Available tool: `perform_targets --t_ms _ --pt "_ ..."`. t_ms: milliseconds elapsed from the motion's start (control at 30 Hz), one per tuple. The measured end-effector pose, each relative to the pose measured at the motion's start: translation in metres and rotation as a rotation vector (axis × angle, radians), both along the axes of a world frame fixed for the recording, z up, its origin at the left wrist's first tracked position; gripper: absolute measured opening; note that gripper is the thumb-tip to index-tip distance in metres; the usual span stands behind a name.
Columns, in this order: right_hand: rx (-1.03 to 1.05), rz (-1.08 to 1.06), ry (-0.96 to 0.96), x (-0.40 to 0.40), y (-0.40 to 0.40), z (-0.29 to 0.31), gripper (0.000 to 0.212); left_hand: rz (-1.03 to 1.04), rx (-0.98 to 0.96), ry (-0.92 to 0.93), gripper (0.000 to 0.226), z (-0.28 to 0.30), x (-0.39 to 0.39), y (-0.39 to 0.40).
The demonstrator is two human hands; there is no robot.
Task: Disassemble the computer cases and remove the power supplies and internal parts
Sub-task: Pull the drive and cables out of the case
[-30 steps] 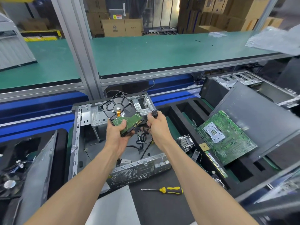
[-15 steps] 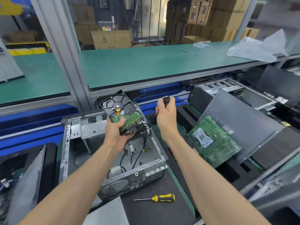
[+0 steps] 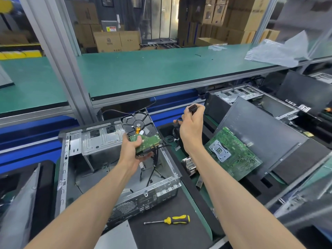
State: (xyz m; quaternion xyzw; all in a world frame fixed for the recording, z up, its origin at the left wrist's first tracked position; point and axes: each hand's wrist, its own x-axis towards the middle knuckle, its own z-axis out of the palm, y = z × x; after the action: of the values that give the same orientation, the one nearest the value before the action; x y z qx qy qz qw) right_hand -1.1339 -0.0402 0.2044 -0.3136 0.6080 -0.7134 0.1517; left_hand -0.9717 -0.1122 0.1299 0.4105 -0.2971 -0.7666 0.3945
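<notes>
With our left hand [image 3: 132, 150] gripping the hard drive [image 3: 142, 131] above the open computer case [image 3: 115, 169] and our right hand [image 3: 191, 126] pinching a black cable plug [image 3: 193, 106], we should steady the drive and clear its remaining cables gently, not yank.
</notes>
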Motion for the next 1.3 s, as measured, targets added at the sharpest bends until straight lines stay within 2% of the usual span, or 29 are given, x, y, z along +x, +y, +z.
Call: perform_targets --t_ms 167,267,333,433,567,633,733,800,867,1100,1200,1300 --pt "0.067 0.002 0.069 0.003 -0.002 -0.014 0.012 0.017 0.065 -0.024 0.088 -0.006 -0.002 -0.001" --pt "0.096 0.011 0.08 0.003 -0.002 -0.02 0.003 0.059 0.185 0.129 0.092 -0.015 -0.005 0.0" --pt "0.158 0.045 0.068 0.002 -0.002 -0.021 0.003 0.109 0.251 0.241 0.086 -0.019 -0.008 -0.002" --pt "0.329 0.133 0.132 0.004 -0.003 -0.021 0.009 0.159 0.261 0.293 0.073 -0.021 -0.011 -0.006" --pt "0.706 0.241 0.451 0.007 -0.002 -0.028 0.013 0.155 0.164 0.326 0.056 -0.008 -0.012 -0.008" --pt "0.849 0.28 0.602 0.01 0.0 -0.029 0.031 0.128 0.122 0.345 0.046 0.002 -0.013 -0.013" --pt "0.904 0.284 0.887 0.018 -0.002 -0.036 0.047 0.079 0.086 0.359 0.048 0.019 -0.011 -0.02" --pt "0.888 0.235 1.028 0.024 -0.006 -0.042 0.039 0.055 0.072 0.38 0.052 0.029 -0.01 -0.022" --pt "0.833 0.173 1.009 0.027 -0.007 -0.045 0.02 0.032 0.055 0.381 0.056 0.034 -0.009 -0.024" --pt "0.697 0.025 0.872 0.016 -0.004 -0.035 0.02 0.027 0.068 0.364 0.055 0.027 -0.004 -0.023" --pt "0.668 -0.069 0.714 0.011 -0.003 -0.027 0.022 0.046 0.128 0.377 0.046 0.022 -0.003 -0.021" --pt "0.617 -0.147 0.43 0.004 0.0 -0.019 0.023 0.039 0.131 0.374 0.028 0.018 -0.003 -0.02"
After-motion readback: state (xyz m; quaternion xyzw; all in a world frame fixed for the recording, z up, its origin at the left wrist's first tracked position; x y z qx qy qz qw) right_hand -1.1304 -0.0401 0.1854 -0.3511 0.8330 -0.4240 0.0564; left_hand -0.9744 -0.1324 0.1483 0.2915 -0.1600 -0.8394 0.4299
